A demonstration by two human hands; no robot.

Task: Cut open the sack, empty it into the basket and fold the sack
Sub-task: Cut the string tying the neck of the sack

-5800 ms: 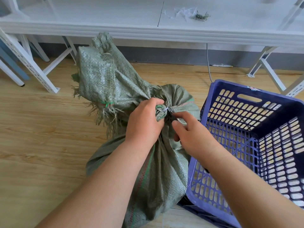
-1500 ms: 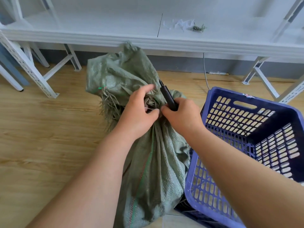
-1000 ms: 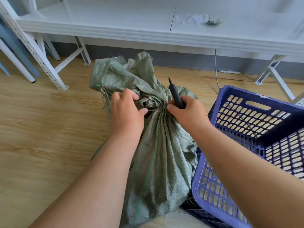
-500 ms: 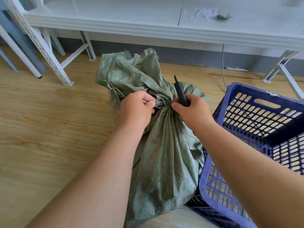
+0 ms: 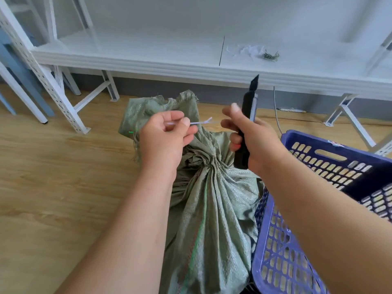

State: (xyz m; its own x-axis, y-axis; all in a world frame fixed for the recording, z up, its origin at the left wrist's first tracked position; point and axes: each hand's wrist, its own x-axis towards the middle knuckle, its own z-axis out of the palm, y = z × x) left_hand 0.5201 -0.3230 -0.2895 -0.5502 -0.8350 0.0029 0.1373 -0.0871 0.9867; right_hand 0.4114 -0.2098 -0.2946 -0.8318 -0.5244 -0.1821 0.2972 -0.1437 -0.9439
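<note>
two hands busy: left hand point(image 5: 163, 139) pinches the cut white tie point(image 5: 201, 122), right hand point(image 5: 252, 136) grips the utility knife point(image 5: 247, 124); woven sack point(image 5: 210, 209) neck still bunched, so opening it toward the basket point(image 5: 331, 153) seems next.

Storeroom or packing room, not a home.

Bare white shelf point(image 5: 148, 54) of slotted-angle steel runs past the hands, low over the floor; perforated upright point(image 5: 38, 66) to the left of the left hand point(image 5: 163, 139), braced legs point(image 5: 350, 119) beyond the right hand point(image 5: 252, 136). Plain pale wall behind, grey skirting. Wood-look floor point(image 5: 53, 177). Woven green sack point(image 5: 212, 209) stands below both hands; blue slotted basket point(image 5: 318, 162) just right of it. Cut string scraps point(image 5: 252, 50) on the shelf beyond the right hand. Loose cable point(image 5: 276, 111) on the floor.
</note>
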